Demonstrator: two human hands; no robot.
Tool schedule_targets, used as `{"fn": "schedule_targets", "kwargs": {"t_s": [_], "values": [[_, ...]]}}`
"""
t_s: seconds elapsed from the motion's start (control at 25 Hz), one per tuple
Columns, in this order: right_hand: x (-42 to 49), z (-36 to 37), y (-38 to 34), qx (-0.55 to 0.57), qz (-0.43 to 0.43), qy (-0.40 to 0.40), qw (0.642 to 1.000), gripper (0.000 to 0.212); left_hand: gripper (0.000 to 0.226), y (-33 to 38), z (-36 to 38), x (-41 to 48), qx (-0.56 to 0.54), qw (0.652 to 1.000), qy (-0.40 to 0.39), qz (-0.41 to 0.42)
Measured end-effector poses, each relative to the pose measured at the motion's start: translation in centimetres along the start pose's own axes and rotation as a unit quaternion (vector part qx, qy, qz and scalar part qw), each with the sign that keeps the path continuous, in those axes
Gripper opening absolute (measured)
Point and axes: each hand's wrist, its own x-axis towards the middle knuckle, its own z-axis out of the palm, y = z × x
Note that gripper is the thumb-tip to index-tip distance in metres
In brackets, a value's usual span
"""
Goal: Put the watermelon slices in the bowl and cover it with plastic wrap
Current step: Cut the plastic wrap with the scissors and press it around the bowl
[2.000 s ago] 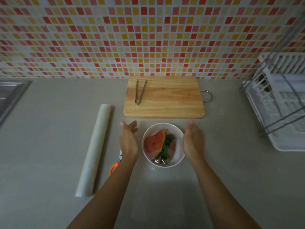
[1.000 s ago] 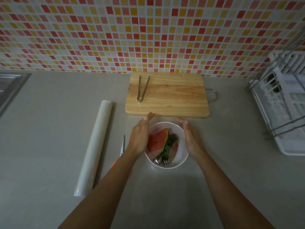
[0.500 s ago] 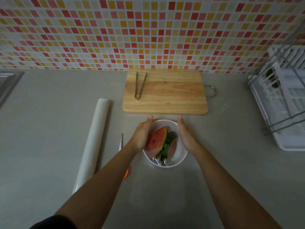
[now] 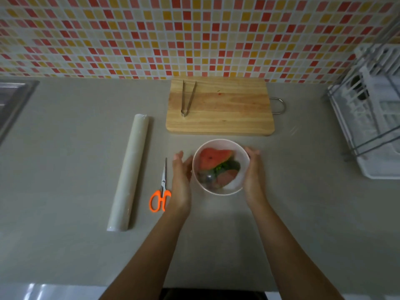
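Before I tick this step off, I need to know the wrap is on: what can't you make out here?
Head view only.
- bowl: clear film over it, if any, is lost in blur.
- watermelon slices: blurred; count unclear.
- left hand, right hand: palms face the bowl, so contact is hidden.
- dish rack, sink: cut off by frame edges.

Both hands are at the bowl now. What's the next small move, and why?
Probably bring the left hand in against the left wall of the bowl and smooth the film down both sides. The watermelon slices already lie inside under a hazy sheen that looks like wrap; the right hand is at the right wall, the left just short of the rim.
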Motion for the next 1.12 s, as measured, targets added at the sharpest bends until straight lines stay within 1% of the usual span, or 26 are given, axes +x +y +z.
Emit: {"fn": "schedule_targets", "kwargs": {"t_s": [0.04, 0.08, 0.12, 0.16, 0.2, 0.28, 0.32, 0.36, 0.4, 0.48, 0.6, 0.72, 0.8, 0.88, 0.96, 1.0, 1.04, 1.08, 1.12], "values": [[-0.6, -0.4, 0.2, -0.042, -0.027, 0.056, 0.997, 0.036, 0.05, 0.6, -0.2, 0.9, -0.012, 0.999, -0.024, 0.02], [-1.1, -1.0, 0.4, -0.096, -0.07, 0.099, 0.988, 0.039, 0.05, 0.7, -0.6, 1.4, -0.008, 0.999, -0.029, 0.043], [-1.2, -1.3, 0.7, -0.139, -0.119, 0.114, 0.976, 0.043, 0.05, 0.3, -1.2, 1.8, 0.005, 0.998, -0.019, 0.065], [-1.0, -1.4, 0.9, -0.154, -0.152, 0.103, 0.971, 0.046, 0.049, -0.4, -1.8, 1.9, 0.023, 0.996, -0.012, 0.083], [-0.6, -1.6, 0.9, -0.142, -0.157, 0.062, 0.975, 0.047, 0.048, -1.3, -2.1, 1.6, 0.047, 0.994, -0.016, 0.094], [0.6, -0.7, 0.7, -0.086, -0.141, -0.063, 0.984, 0.047, 0.054, -2.5, -2.2, 1.6, 0.114, 0.987, -0.033, 0.11], [0.9, -0.4, 0.6, -0.061, -0.132, -0.108, 0.983, 0.044, 0.057, -2.8, -1.8, 1.6, 0.132, 0.983, -0.054, 0.114], [1.0, 0.0, 0.7, -0.038, -0.12, -0.13, 0.984, 0.04, 0.057, -3.0, -1.3, 1.8, 0.126, 0.984, -0.068, 0.109], [1.0, 0.4, 1.1, -0.009, -0.102, -0.131, 0.986, 0.036, 0.053, -3.2, -0.7, 2.1, 0.096, 0.989, -0.063, 0.094], [0.8, 1.0, 1.6, 0.061, -0.056, -0.101, 0.991, 0.034, 0.048, -3.5, 0.4, 2.0, 0.016, 0.997, -0.036, 0.064], [0.7, 1.2, 1.7, 0.137, -0.04, -0.075, 0.987, 0.037, 0.052, -3.5, 1.1, 2.5, 0.001, 0.999, -0.036, 0.039], [0.7, 1.4, 2.1, 0.143, -0.02, -0.034, 0.989, 0.036, 0.058, -2.8, 1.1, 2.9, -0.018, 0.999, -0.037, 0.01], [0.6, 1.7, 2.0, 0.152, 0.027, -0.008, 0.988, 0.038, 0.064, -2.8, 1.1, 3.2, 0.011, 0.999, -0.051, -0.001], [0.4, 1.9, 1.7, 0.159, 0.055, 0.007, 0.986, 0.042, 0.065, -2.6, 0.7, 3.4, 0.075, 0.996, -0.056, -0.001], [0.4, 1.8, 1.4, 0.152, 0.069, 0.005, 0.986, 0.048, 0.067, -2.2, 0.0, 3.5, 0.178, 0.984, -0.026, 0.001], [0.4, 1.8, 1.4, 0.143, 0.081, -0.002, 0.986, 0.051, 0.069, -1.9, -0.4, 3.3, 0.218, 0.976, -0.006, 0.016], [0.4, 1.6, 1.4, 0.129, 0.089, -0.015, 0.987, 0.052, 0.067, -2.0, -0.8, 3.0, 0.222, 0.974, 0.008, 0.052], [0.5, 1.3, 1.3, 0.117, 0.086, -0.029, 0.989, 0.051, 0.064, -2.3, -1.2, 2.6, 0.195, 0.978, 0.019, 0.077], [0.7, 1.0, 1.1, 0.111, 0.071, -0.033, 0.991, 0.045, 0.063, -2.5, -1.4, 2.3, 0.16, 0.984, 0.032, 0.072]]}}
